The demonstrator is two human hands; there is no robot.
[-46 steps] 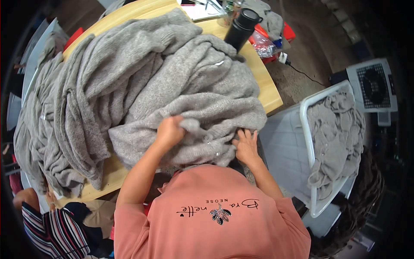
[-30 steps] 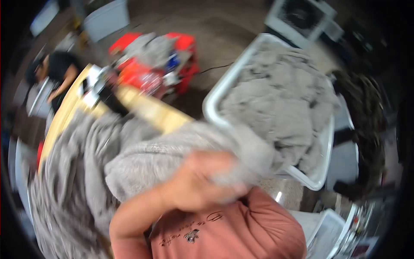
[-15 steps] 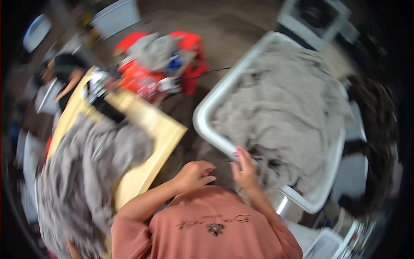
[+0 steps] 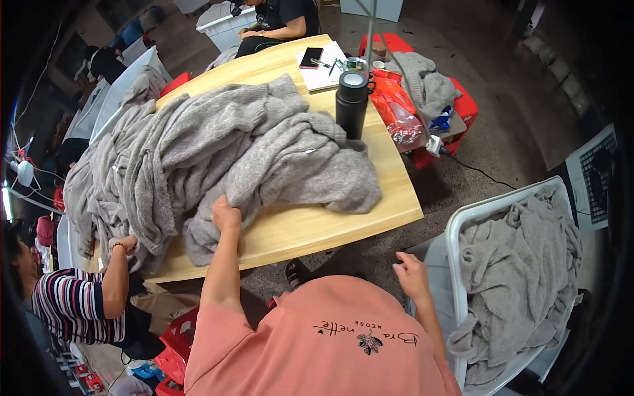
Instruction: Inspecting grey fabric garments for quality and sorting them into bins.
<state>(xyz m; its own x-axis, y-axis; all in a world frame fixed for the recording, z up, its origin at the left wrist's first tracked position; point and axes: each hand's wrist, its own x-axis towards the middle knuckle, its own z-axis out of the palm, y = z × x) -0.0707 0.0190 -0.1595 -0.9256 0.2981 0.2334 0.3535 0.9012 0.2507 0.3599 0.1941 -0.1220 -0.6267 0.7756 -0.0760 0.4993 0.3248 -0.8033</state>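
Note:
My left hand [image 4: 226,215] grips the edge of a grey knit garment [image 4: 284,162] on the light wooden table [image 4: 396,204]. That garment lies bunched at the near end of a larger heap of grey knitwear [image 4: 191,142]. My right hand [image 4: 411,273] hangs empty off the table's near edge, its fingers loosely bent and apart. Just right of it stands a white plastic bin [image 4: 456,264], filled with more grey knitwear [image 4: 522,264].
A black flask [image 4: 351,105] stands near the table's far right corner, beside papers with a phone [image 4: 311,57]. Red stools [image 4: 465,105] hold bags and cloth. At left, a co-worker in a striped shirt [image 4: 72,303] reaches to the heap; another person [image 4: 284,20] sits beyond the table.
My view has swung left, bringing the table in front of me. My left hand has gone from before my body to the garment; my right hand has come away from the bin's rim.

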